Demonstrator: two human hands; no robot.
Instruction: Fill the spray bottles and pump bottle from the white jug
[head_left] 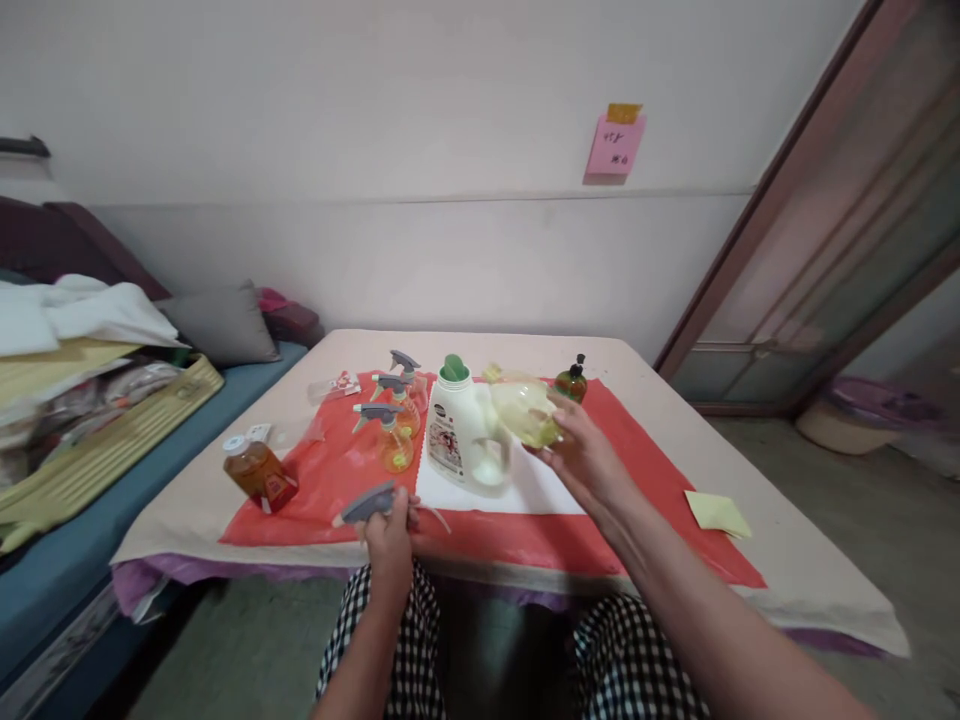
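My left hand (390, 535) is closed around a grey spray trigger head (366, 502), whose thin dip tube sticks out to the right over the table's front edge. Tipped on its side in my right hand (581, 450) is a clear yellowish spray bottle (529, 412), its neck pointing left. Just left of that bottle stands a large white jug (454, 440) with a green neck and a green piece at its mouth. Behind my left hand, several spray bottles (397, 448) with grey trigger heads stand upright in a row. The right palm is partly hidden by the bottle.
A red cloth (337, 470) and a white sheet (540, 490) cover the table's middle. An amber bottle with a white cap (259, 475) stands front left, a dark green pump bottle (571, 382) back right. Yellow paper (718, 513) lies right. A washboard (142, 425) rests on the blue bed.
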